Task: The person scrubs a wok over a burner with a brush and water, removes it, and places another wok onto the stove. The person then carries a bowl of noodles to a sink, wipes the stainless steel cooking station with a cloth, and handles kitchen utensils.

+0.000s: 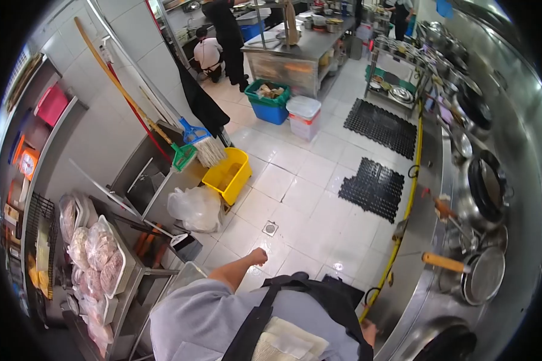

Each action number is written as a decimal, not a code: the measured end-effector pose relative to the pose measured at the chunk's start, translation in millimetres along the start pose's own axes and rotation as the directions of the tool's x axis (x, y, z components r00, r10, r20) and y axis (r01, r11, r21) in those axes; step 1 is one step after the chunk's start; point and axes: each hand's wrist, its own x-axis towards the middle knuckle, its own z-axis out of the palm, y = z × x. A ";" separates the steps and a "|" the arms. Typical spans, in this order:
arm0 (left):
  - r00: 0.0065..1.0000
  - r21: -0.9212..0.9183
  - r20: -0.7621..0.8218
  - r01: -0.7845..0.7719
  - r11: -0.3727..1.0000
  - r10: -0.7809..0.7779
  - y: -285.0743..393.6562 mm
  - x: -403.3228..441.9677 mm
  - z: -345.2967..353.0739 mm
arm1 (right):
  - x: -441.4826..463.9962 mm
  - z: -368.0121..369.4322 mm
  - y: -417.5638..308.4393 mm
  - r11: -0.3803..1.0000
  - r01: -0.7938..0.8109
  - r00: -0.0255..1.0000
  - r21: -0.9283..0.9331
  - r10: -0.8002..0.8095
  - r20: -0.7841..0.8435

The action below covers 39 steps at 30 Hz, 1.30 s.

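My left hand (258, 257) hangs in front of my body above the white tiled floor, its fingers curled into a loose fist with nothing seen in it. Low on the right, my right hand (368, 332) is partly hidden by my apron, beside the yellow hose (411, 188) and the steel counter. How its fingers are set cannot be made out. A floor drain (270, 228) lies beyond my left hand.
Bagged food in trays (119, 262) stands at the left. Ahead are a yellow bucket (237, 180), a blue bin (270, 113), a white tub (305, 114) and black mats (373, 188). Pans (486, 277) line the right counter. Other people (208, 53) are at the back.
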 end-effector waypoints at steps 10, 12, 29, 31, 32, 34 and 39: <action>0.994 -0.310 0.032 0.106 0.945 -0.101 24.7 24.9 13.2 | 144.1 -185.5 -301.7 0.950 0.294 0.919 0.105 -0.312 0.243; 0.999 -0.116 0.022 -0.047 0.992 0.050 32.6 38.4 8.7 | 194.8 -226.6 -305.3 0.907 0.419 0.906 0.031 -0.420 0.051; 0.998 -0.355 -0.032 -0.057 0.933 0.049 321.4 178.6 -79.2 | 525.6 -364.5 -221.3 0.895 -0.232 0.868 -0.381 0.013 -0.497; 0.996 -0.286 -0.013 -0.093 0.954 0.093 353.4 199.5 -79.6 | 534.6 -353.6 -208.2 0.906 -0.302 0.843 -0.296 0.109 -0.526; 0.990 -0.198 0.017 -0.132 0.971 0.138 362.8 209.8 -83.5 | 537.5 -350.0 -207.2 0.891 -0.348 0.831 -0.290 0.151 -0.535; 0.971 -0.022 0.097 -0.216 0.976 0.217 369.3 240.3 -87.3 | 538.2 -345.6 -212.1 0.851 -0.446 0.798 -0.278 0.237 -0.554; 0.985 0.072 0.111 -0.139 0.988 0.130 373.0 428.7 -100.8 | 547.4 -335.5 -180.4 0.900 -0.389 0.728 -0.195 0.171 -0.663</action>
